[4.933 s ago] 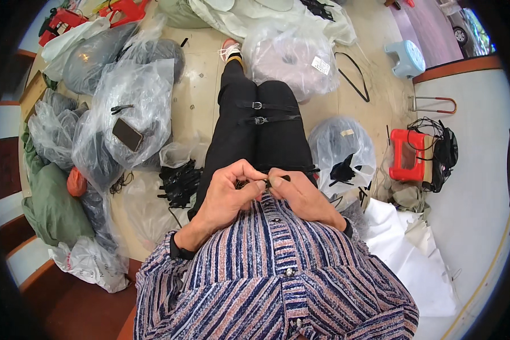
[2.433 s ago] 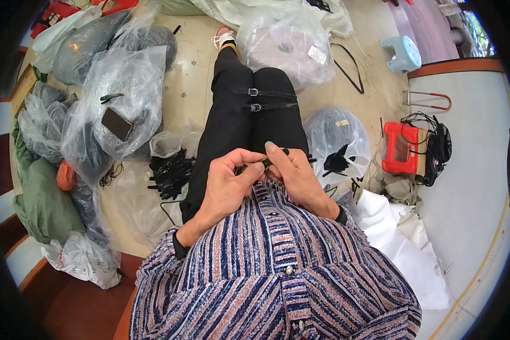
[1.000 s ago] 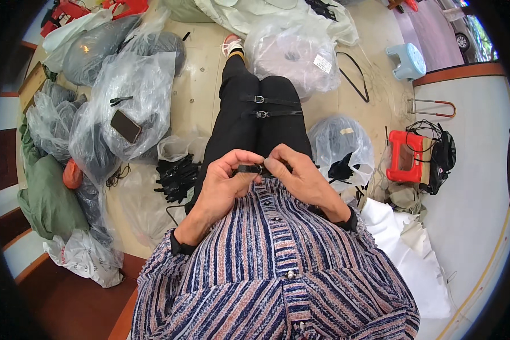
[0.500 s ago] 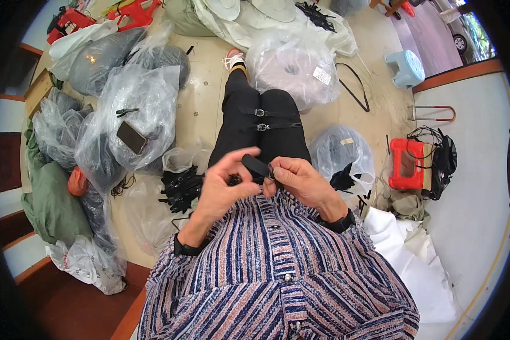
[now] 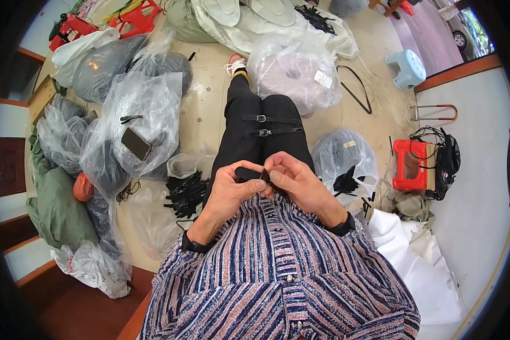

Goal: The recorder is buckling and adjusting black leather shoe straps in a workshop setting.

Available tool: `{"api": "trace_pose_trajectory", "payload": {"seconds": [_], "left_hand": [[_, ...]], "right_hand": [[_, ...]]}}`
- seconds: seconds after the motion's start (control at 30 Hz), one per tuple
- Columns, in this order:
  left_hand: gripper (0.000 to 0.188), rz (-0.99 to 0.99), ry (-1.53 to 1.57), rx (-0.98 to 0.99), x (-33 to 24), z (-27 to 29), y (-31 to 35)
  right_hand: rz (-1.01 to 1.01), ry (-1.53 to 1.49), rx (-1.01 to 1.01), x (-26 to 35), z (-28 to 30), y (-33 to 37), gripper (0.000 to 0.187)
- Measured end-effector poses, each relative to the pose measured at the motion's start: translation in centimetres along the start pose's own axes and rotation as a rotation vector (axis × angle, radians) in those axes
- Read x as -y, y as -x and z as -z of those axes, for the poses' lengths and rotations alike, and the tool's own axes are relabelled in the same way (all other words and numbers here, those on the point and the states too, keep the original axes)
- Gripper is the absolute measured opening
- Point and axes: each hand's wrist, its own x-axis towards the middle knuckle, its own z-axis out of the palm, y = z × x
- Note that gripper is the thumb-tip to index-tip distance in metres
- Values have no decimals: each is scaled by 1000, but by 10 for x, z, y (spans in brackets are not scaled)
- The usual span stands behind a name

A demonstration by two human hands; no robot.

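Above my lap, my left hand (image 5: 230,186) pinches a short black strap (image 5: 247,173) between thumb and fingers. My right hand (image 5: 298,180) grips the strap's other end, its thumb and fingertips meeting those of my left hand. The fingers hide the details of that end. Across my black trouser legs lie two black buckle straps (image 5: 264,133), one beyond the other, with silver buckles. Left of my legs, a heap of black straps (image 5: 187,194) rests near my left forearm.
Clear plastic bags (image 5: 139,107) crowd the left, with a phone (image 5: 135,144) on top. A wrapped round bundle (image 5: 292,73) sits ahead. At right are an open plastic bag (image 5: 345,156), a red stool (image 5: 409,165) and white sheeting (image 5: 405,260). A light blue stool (image 5: 406,69) stands farther off.
My hands have come closer together, and the left fingers have closed down over the black strap. The strap has shifted slightly left and lower.
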Motion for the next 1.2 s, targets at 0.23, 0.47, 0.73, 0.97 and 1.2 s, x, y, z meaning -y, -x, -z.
{"api": "trace_pose_trajectory", "payload": {"seconds": [0.23,0.47,0.73,0.97,1.2], "left_hand": [[19,-85,-110,1,3,-4,1],[17,-147,-264,26,8,-5,-1],[16,-209,-319,54,2,-10,1],[25,-208,-372,46,-4,-13,8],[28,-42,-340,-45,-5,-10,13]], "right_hand": [[-170,-209,-32,2,7,3,17],[-137,-206,-45,-5,14,6,17],[-155,-95,-47,0,10,8,20],[-190,238,35,5,11,9,18],[-145,285,-106,3,4,4,18]]}}
